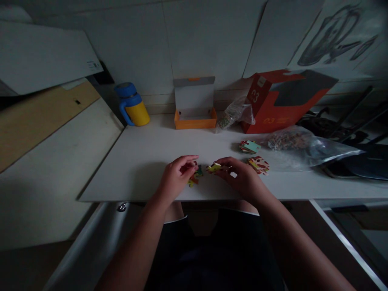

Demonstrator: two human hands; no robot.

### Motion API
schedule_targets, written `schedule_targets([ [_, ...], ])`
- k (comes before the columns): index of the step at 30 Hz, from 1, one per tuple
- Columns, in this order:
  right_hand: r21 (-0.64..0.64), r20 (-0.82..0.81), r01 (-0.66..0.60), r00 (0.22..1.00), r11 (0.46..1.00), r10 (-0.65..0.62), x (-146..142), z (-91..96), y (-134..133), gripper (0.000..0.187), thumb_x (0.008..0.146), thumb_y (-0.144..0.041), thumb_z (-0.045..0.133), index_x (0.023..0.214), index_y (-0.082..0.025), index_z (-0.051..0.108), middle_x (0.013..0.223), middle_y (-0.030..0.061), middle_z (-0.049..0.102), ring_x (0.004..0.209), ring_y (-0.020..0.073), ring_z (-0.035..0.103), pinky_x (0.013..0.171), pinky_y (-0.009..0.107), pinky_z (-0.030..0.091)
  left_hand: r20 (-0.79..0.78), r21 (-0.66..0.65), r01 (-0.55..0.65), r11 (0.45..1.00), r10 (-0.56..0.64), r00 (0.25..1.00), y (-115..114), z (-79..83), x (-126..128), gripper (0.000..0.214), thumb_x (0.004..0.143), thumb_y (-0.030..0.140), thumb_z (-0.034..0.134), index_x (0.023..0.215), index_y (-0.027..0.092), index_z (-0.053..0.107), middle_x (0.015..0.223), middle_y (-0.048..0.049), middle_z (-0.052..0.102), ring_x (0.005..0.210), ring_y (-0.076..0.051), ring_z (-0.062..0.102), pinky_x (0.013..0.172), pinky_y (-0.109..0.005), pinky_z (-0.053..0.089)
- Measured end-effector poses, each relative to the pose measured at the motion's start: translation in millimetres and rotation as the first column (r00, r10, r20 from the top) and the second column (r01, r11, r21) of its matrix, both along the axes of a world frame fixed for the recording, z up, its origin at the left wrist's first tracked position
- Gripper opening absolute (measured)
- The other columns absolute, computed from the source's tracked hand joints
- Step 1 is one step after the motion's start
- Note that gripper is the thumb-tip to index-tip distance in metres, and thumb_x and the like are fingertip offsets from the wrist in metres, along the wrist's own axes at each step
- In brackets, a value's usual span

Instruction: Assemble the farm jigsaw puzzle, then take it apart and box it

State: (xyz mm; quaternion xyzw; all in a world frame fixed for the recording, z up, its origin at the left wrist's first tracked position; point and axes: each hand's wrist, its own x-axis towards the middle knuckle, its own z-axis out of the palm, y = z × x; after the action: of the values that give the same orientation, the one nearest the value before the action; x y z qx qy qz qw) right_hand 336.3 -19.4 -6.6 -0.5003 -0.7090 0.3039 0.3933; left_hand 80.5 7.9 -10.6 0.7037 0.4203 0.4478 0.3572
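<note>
Both hands rest near the front of a white table [142, 161]. My left hand [176, 178] is curled, its fingers pinched on a small cluster of colourful puzzle pieces [195, 176]. My right hand [242, 176] is also curled and pinches a yellow-green puzzle piece [214, 167] held just right of that cluster. The two held bits lie close together, slightly apart. Two small piles of joined pieces lie to the right, one teal-topped pile [250, 146] and one red and yellow pile [258, 165].
At the back stand a yellow and blue mug [132, 106], an open orange box [194, 109], a red carton [279, 101] and clear bags of puzzle pieces [291, 141]. Dark objects crowd the right edge. A lower surface lies on the left.
</note>
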Motion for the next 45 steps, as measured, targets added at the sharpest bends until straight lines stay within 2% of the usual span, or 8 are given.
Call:
schedule_targets([
  [7, 0.071, 0.169, -0.051, 0.985, 0.996, 0.038, 1.9, 16.8, 3.3, 0.019, 0.09, -0.022, 0.08, 0.107, -0.025, 0.071, 0.093, 0.0002, 0.076, 0.078, 0.0174, 0.07, 0.073, 0.03, 0.053, 0.021, -0.087, 0.04, 0.995, -0.039, 0.999, 12.3, 3.3, 35.5, 0.015, 0.096, 0.025, 0.074, 0.111, 0.022, 0.077, 0.098, -0.005, 0.083, 0.088, -0.018, 0.079, 0.08, -0.031, 0.065],
  [12, 0.165, 0.215, 0.076, 0.97, 0.983, -0.111, 11.9, 4.4, 8.4, 0.025, 0.085, -0.017, 0.081, 0.106, -0.021, 0.068, 0.102, 0.005, 0.069, 0.075, 0.0172, 0.07, 0.071, 0.032, 0.056, -0.056, -0.091, 0.119, 0.989, -0.124, 0.991, 16.0, 7.8, 47.5, 0.018, 0.1, 0.022, 0.066, 0.112, 0.025, 0.079, 0.107, -0.0032, 0.084, 0.095, -0.017, 0.078, 0.091, -0.033, 0.063],
  [18, 0.169, 0.254, 0.077, 0.96, 0.983, -0.119, 14.6, -12.2, 5.9, 0.029, 0.091, -0.025, 0.079, 0.118, -0.023, 0.071, 0.107, 0.0075, 0.073, 0.085, 0.023, 0.073, 0.079, 0.037, 0.059, -0.102, -0.1, 0.188, 0.977, -0.198, 0.975, 13.3, 5.0, 52.4, 0.026, 0.105, 0.023, 0.059, 0.122, 0.028, 0.078, 0.118, -0.0029, 0.082, 0.108, -0.019, 0.076, 0.098, -0.037, 0.06],
  [25, 0.199, 0.31, 0.077, 0.941, 0.977, -0.137, 7.7, -14.5, 2.6, 0.017, 0.097, -0.026, 0.074, 0.113, -0.022, 0.072, 0.105, 0.0098, 0.078, 0.093, 0.026, 0.074, 0.084, 0.038, 0.056, -0.155, -0.012, 0.162, 0.987, -0.162, 0.975, 1.0, -2.0, 55.5, 0.024, 0.107, 0.028, 0.058, 0.123, 0.028, 0.077, 0.124, -0.0043, 0.08, 0.115, -0.02, 0.074, 0.104, -0.039, 0.06],
  [29, 0.168, 0.3, 0.112, 0.94, 0.979, -0.159, 8.4, -12.0, -5.1, 0.014, 0.096, -0.031, 0.074, 0.108, -0.023, 0.071, 0.101, 0.0106, 0.079, 0.091, 0.0271, 0.074, 0.081, 0.038, 0.056, -0.203, 0.088, 0.074, 0.993, -0.054, 0.978, -10.4, -2.1, 52.4, 0.028, 0.107, 0.03, 0.06, 0.132, 0.027, 0.071, 0.13, -0.0073, 0.078, 0.119, -0.023, 0.073, 0.105, -0.045, 0.061],
  [36, 0.006, 0.083, 0.478, 0.875, 0.878, -0.477, 67.3, 6.9, -16.8, 0.054, 0.085, -0.057, 0.08, 0.126, -0.024, 0.065, 0.084, 0.0054, 0.078, 0.066, 0.0215, 0.068, 0.06, 0.032, 0.051, -0.314, 0.408, 0.027, 0.913, 0.113, 0.943, -45.1, 4.0, 26.4, 0.02, 0.103, 0.019, 0.063, 0.121, 0.024, 0.07, 0.113, -0.007, 0.079, 0.106, -0.024, 0.074, 0.1, -0.049, 0.061],
  [40, -0.078, 0.062, 0.53, 0.848, 0.845, -0.526, 107.1, 10.2, -12.7, 0.056, 0.08, -0.06, 0.082, 0.12, -0.022, 0.072, 0.077, 0.0053, 0.077, 0.059, 0.0205, 0.065, 0.054, 0.031, 0.049, -0.327, 0.42, 0.012, 0.907, 0.138, 0.935, -58.7, 0.6, 11.5, 0.019, 0.101, 0.015, 0.064, 0.117, 0.025, 0.07, 0.109, -0.0057, 0.078, 0.103, -0.024, 0.073, 0.097, -0.048, 0.06],
  [45, -0.179, -0.051, 0.51, 0.849, 0.841, -0.526, 120.3, 8.6, -3.0, 0.057, 0.076, -0.06, 0.085, 0.115, -0.019, 0.076, 0.071, 0.0039, 0.074, 0.056, 0.0172, 0.061, 0.052, 0.03, 0.048, -0.327, 0.398, -0.008, 0.917, 0.15, 0.933, -66.2, -8.1, -1.6, 0.019, 0.101, 0.013, 0.063, 0.115, 0.024, 0.07, 0.108, -0.0054, 0.077, 0.103, -0.023, 0.072, 0.096, -0.045, 0.059],
])
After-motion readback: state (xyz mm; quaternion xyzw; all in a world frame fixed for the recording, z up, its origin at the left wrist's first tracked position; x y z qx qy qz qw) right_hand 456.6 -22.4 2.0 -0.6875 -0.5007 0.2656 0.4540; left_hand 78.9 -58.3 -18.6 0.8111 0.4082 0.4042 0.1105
